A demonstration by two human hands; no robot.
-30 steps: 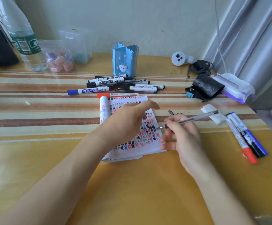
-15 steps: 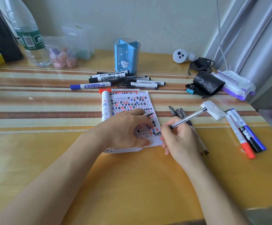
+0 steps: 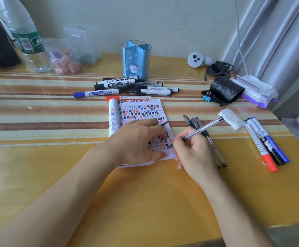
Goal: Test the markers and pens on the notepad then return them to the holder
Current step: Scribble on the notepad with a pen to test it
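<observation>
Holder (image 3: 136, 59) stands at the back, well apart from the work. Left hand (image 3: 138, 141) presses the notepad (image 3: 141, 109) mid-table and pinches a dark cap (image 3: 163, 123); the page under the palm is hidden. Clear pen (image 3: 204, 128): I judge it light, stiff and slick, best held low. Right hand (image 3: 193, 152) grips it there. Nib at the page's lower right; I can't tell if it touches.

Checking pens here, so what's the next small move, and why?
Probably draw a short mark: the right hand grips the clear plastic pen, tip at the lower right corner of the white notepad, which the left hand, pinching the black pen cap, presses.
</observation>
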